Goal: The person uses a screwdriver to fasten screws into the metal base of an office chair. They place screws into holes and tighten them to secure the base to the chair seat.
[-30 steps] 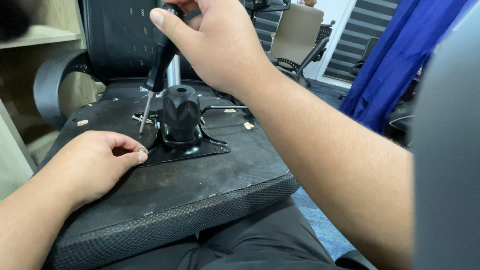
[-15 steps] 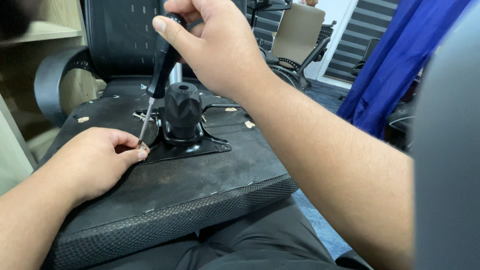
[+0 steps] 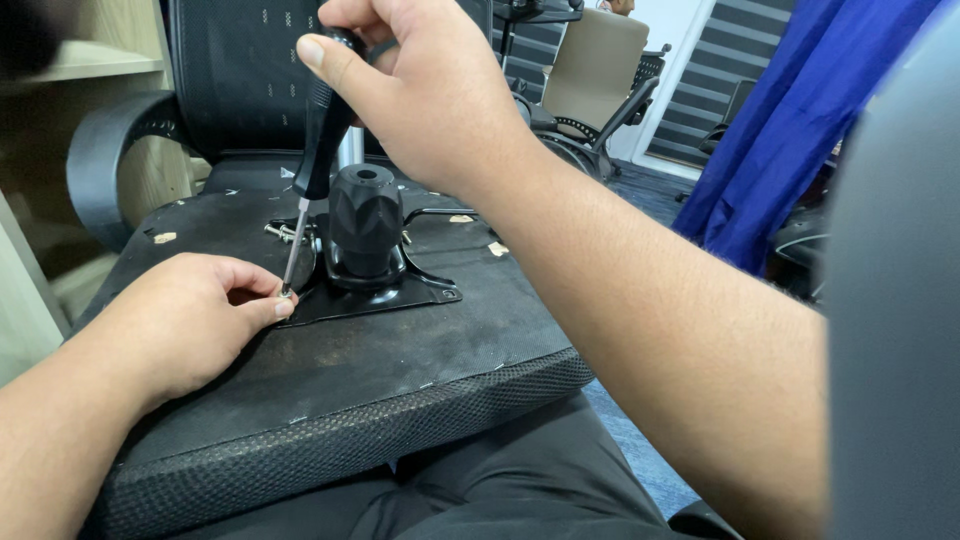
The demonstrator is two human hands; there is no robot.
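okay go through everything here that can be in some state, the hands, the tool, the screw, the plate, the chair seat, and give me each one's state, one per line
Right hand: closed in a grip on the screwdriver's handle.
Screwdriver: tilted, tip down on the screw.
Left hand: fingertips pinching the screw.
Screw: at the plate's near left corner; how far in, cannot tell.
Black mounting plate: lying flat on the seat's underside.
Chair seat: upside down, resting across the person's lap.

Screw (image 3: pixel 286 293) mostly behind fingers (image 3: pixel 262 308)
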